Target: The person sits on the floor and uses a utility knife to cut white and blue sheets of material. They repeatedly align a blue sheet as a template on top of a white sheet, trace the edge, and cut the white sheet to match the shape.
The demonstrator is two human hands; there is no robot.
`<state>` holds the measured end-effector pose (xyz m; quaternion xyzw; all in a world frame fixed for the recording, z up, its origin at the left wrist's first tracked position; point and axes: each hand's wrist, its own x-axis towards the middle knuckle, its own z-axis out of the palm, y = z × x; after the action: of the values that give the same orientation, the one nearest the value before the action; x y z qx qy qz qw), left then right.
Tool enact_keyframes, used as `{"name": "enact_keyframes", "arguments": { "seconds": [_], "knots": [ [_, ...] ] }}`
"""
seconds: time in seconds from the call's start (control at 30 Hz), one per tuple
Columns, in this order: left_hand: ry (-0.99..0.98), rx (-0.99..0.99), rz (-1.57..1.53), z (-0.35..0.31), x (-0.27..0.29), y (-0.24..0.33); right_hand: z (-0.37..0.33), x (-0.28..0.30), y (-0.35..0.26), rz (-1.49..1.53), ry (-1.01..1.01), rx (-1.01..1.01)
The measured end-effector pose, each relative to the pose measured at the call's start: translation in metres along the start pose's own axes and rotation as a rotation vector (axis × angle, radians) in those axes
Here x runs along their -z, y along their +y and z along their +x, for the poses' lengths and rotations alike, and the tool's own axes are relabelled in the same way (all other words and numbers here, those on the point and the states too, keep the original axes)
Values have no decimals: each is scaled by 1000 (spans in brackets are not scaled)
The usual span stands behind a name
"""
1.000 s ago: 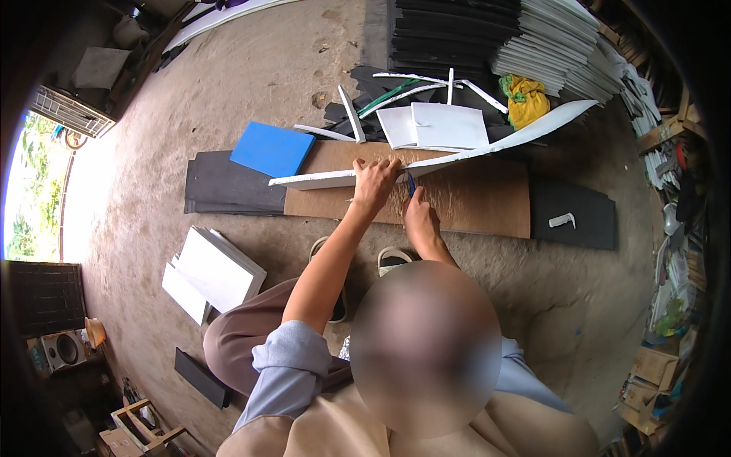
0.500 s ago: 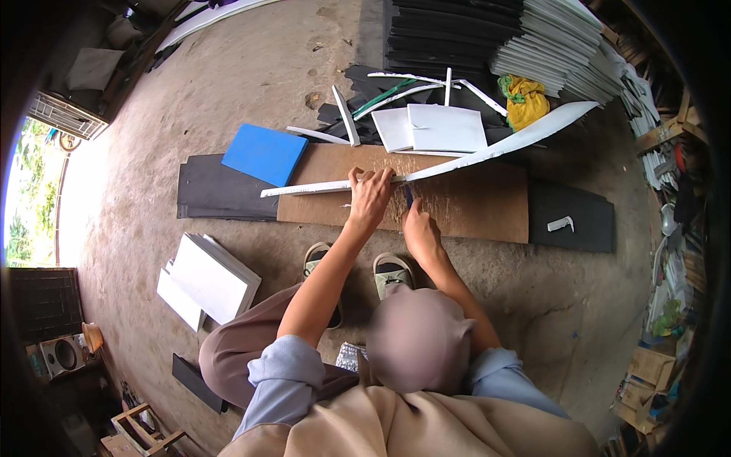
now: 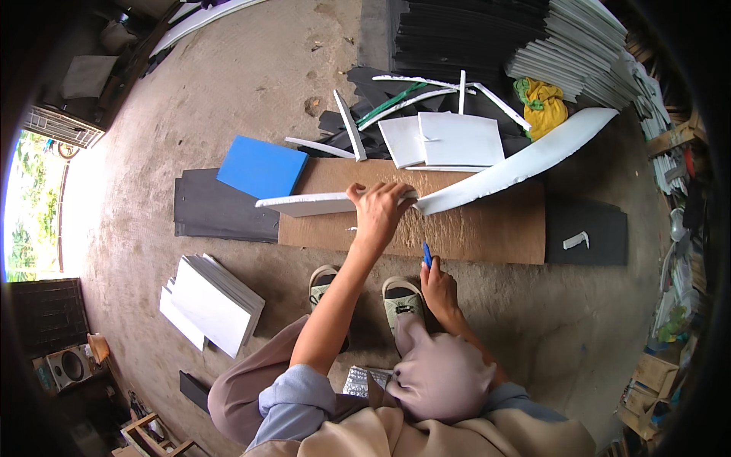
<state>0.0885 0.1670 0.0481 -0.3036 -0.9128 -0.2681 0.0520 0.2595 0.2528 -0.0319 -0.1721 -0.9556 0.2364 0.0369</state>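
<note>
My left hand point(image 3: 378, 217) grips the right end of a white foam board piece point(image 3: 308, 204), which is tipped so that its face shows. At that end begins a long, curved white foam strip point(image 3: 525, 164) reaching to the far right; whether the two are still joined at the seam is hidden by my fingers. My right hand point(image 3: 439, 291) is closed round a slim blue utility knife point(image 3: 427, 255), held nearer to me, apart from the foam. Beneath the foam lies a scored brown board point(image 3: 480, 232).
A blue foam sheet point(image 3: 261, 166) and white sheets point(image 3: 461, 139) lie along the board's far side, with offcuts point(image 3: 349, 124) behind. Dark sheets point(image 3: 221, 206) lie under the board. White panels point(image 3: 217, 305) stand at left. A yellow cloth bundle point(image 3: 544, 110) sits near tall stacks.
My right hand has drawn the knife back toward me, away from the foam. The left foam piece has tipped up, and an angle now shows where it meets the long strip.
</note>
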Motion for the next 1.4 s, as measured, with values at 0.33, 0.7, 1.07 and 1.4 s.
{"name": "enact_keyframes", "arguments": {
  "seconds": [0.33, 0.7, 1.07, 1.4],
  "knots": [
    [32, -18, 37, 2, -3, 3, 30, 7, -25, 93, 54, 36],
    [0, 57, 88, -6, -2, 11, 28, 0, -25, 69, 18, -41],
    [56, 100, 104, -39, -5, 20, 66, -36, -10, 0, -42, -41],
    [1, 88, 164, -35, -7, 13, 70, -65, 4, -560, 149, 42]
  ]
}}
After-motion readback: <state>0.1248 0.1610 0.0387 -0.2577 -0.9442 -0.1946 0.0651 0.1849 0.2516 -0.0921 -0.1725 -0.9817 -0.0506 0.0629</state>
